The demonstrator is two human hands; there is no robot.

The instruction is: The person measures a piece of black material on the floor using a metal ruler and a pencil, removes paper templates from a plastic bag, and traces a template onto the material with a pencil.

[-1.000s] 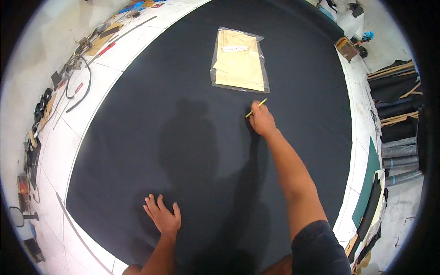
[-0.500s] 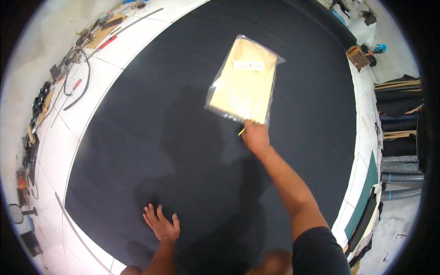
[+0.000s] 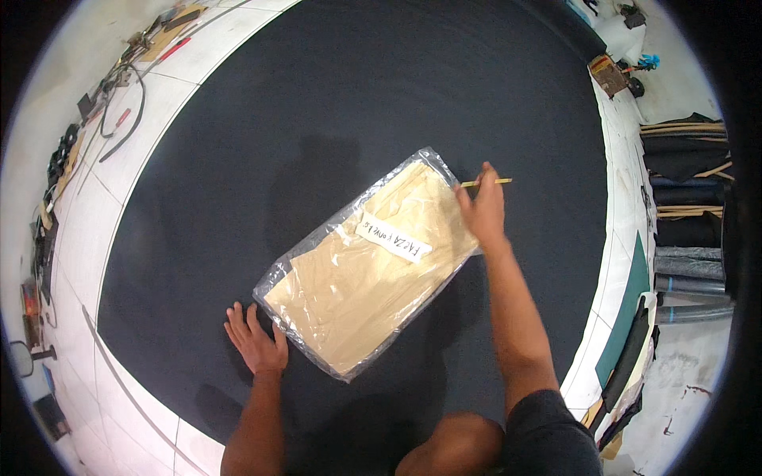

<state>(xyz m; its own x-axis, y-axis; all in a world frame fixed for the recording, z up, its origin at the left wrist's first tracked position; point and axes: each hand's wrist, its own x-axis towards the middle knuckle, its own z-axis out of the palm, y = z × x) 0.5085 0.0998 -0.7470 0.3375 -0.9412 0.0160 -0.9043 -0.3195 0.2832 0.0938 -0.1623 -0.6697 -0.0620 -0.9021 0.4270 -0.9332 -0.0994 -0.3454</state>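
Note:
A clear plastic bag (image 3: 349, 266) of cream paper sheets lies aslant on a wide spread of black fabric (image 3: 238, 182). A white label (image 3: 394, 237) with handwriting shows through its middle. My left hand (image 3: 258, 343) rests on the fabric with fingers spread, its thumb close by the bag's near left corner. At the bag's far right edge is my right hand (image 3: 486, 208), closed round a thin yellow pencil (image 3: 506, 181) that sticks out to the right. Its thumb reaches the bag's edge; whether it also pinches the plastic I cannot make out.
White floor tiles (image 3: 171, 91) border the fabric. Along the left wall lie cables, a red-handled tool (image 3: 175, 50) and scraps. On the right stand a small box (image 3: 609, 75), stacked dark rolls (image 3: 686, 190) and a green sheet (image 3: 625, 309). My knee (image 3: 456, 444) is at the lower edge.
The bag has come nearer and turned, its near left corner now beside my left hand. My right hand has moved from its near edge to its far right side, still with the pencil.

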